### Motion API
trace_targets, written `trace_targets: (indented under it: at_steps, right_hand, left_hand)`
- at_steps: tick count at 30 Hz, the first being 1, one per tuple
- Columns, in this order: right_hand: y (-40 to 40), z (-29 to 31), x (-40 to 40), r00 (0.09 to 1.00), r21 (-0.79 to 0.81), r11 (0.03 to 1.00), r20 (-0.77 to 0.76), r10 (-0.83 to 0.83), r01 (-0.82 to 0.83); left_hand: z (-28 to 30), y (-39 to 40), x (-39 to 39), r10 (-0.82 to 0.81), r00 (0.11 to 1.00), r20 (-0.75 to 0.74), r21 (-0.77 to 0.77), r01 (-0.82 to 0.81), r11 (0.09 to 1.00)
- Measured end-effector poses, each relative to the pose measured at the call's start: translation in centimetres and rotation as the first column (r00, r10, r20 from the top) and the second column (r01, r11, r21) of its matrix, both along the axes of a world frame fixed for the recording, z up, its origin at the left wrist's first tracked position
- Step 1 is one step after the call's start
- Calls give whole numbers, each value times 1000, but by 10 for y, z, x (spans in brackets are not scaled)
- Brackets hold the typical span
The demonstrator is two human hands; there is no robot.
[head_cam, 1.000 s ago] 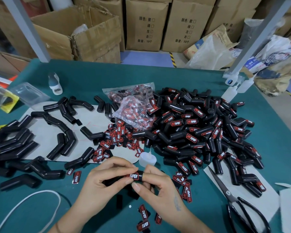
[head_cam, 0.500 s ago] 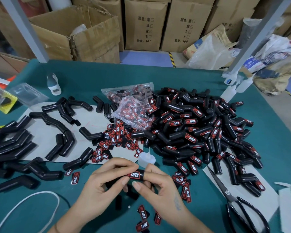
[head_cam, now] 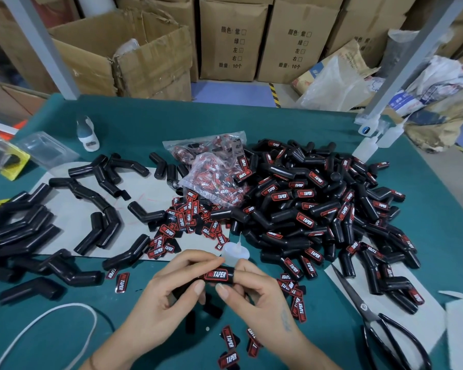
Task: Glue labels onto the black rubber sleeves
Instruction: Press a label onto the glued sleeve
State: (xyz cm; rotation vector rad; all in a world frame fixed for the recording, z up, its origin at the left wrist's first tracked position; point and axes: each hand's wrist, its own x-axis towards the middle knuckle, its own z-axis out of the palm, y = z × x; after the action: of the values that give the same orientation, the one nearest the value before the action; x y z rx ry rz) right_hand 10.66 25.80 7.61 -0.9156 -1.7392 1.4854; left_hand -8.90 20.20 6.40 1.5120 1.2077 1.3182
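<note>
Both hands hold one black rubber sleeve (head_cam: 219, 276) with a red "TAPER" label on it, near the front middle of the green table. My left hand (head_cam: 169, 295) grips its left part, thumb under the label. My right hand (head_cam: 257, 289) pinches its right end. A small clear glue bottle (head_cam: 235, 253) stands just behind the fingers. Loose red labels (head_cam: 183, 222) lie scattered beyond it, and more labels (head_cam: 229, 348) lie near my wrists. A big heap of labelled sleeves (head_cam: 318, 209) fills the right. Unlabelled sleeves (head_cam: 96, 198) lie on white card at left.
Black scissors (head_cam: 380, 324) lie at the front right. A plastic bag of labels (head_cam: 214, 172) sits mid-table. A white cord (head_cam: 51, 316) loops at the front left. A white bottle (head_cam: 87, 133) and blister packs stand at back left, squeeze bottles (head_cam: 369, 148) at back right. Cardboard boxes (head_cam: 233, 38) behind.
Both hands keep hold of the sleeve with its label in the same spot; the fingers shifted only slightly on it.
</note>
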Motion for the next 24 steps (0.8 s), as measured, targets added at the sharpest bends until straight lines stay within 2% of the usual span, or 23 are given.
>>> trace_targets:
  at_steps: [7,10,17,24]
  right_hand:
    - [-2,-2,-1,1000,4,1000,-27,1,0]
    - [-2,-3,-1,1000,17,1000,-16,-3,3]
    - [-3,-4,-3,995,-57,998,-102,24,-30]
    - [-7,-5,-6,989,-105,994,-144,-37,22]
  left_hand:
    - [-5,-4,4,58,993,104,-36,-54,998]
    - [-8,-5,8,97,984,150,7,-99,995]
    - [-12,-2,12,144,990,1,319,-137,938]
    - [-14,-1,17,181,982,-57,403,-143,904]
